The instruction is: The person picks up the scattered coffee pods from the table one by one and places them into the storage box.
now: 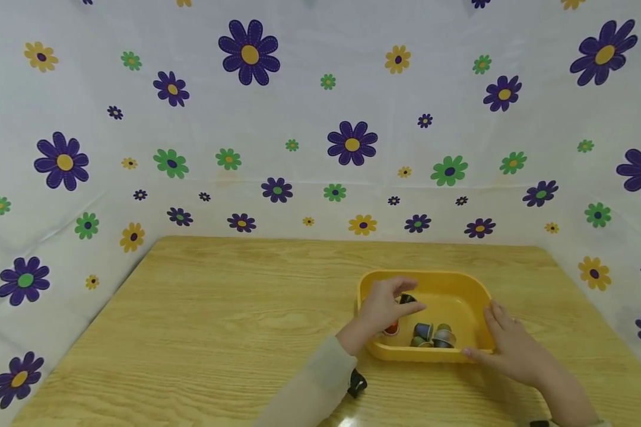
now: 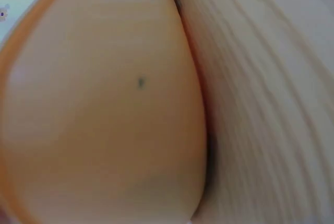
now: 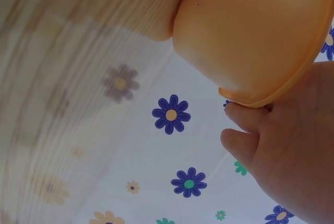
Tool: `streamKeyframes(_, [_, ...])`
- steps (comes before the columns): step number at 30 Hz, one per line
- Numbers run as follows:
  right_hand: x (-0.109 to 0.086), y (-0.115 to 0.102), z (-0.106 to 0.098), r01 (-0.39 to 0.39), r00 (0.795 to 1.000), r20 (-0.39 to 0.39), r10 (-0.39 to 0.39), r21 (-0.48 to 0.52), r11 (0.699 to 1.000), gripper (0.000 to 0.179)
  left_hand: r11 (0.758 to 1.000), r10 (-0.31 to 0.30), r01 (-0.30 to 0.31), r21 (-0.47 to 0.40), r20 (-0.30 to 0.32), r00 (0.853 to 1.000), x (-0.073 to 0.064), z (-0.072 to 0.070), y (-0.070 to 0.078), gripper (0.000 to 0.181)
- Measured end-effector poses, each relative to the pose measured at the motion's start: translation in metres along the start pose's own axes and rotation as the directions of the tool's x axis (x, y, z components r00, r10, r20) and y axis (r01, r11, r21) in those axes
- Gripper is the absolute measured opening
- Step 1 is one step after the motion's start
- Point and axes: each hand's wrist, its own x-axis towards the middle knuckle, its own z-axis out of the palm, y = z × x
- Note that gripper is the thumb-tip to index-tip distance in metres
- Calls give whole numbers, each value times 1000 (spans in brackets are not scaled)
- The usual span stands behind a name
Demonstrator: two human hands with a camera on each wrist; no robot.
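A yellow plastic tray (image 1: 459, 354) stands on the wooden table. Several small coffee capsules lie in it: blue, green and silver ones (image 1: 443, 338) near the front wall, an orange-red one (image 1: 391, 328) at the left. Over the tray's left end is my left hand (image 1: 381, 302), thumb and fingers spread apart. A black capsule (image 1: 408, 298) shows in the gap between them, with no clear contact visible. My right hand (image 1: 518, 350) grips the tray's front right corner, thumb at the front rim. In the right wrist view its fingers (image 3: 245, 117) lie against the tray's rim.
The wooden table (image 1: 219, 320) extends left of the tray. A white cloth (image 1: 299, 118) with printed flowers hangs behind the table and along both sides. A black strap piece (image 1: 357, 384) shows at the left sleeve. The tray's outer wall (image 2: 104, 104) fills much of the left wrist view.
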Motion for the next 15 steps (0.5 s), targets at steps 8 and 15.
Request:
streamKeyframes(8, [1, -5, -3, 5, 999, -33, -7, -72, 997, 93, 944, 110, -106, 313, 5, 994, -25, -36, -2, 47])
streamKeyframes(15, [3, -28, -9, 9, 983, -179, -37, -155, 988, 76, 830, 84, -67, 553, -6, 996, -58, -77, -9, 57])
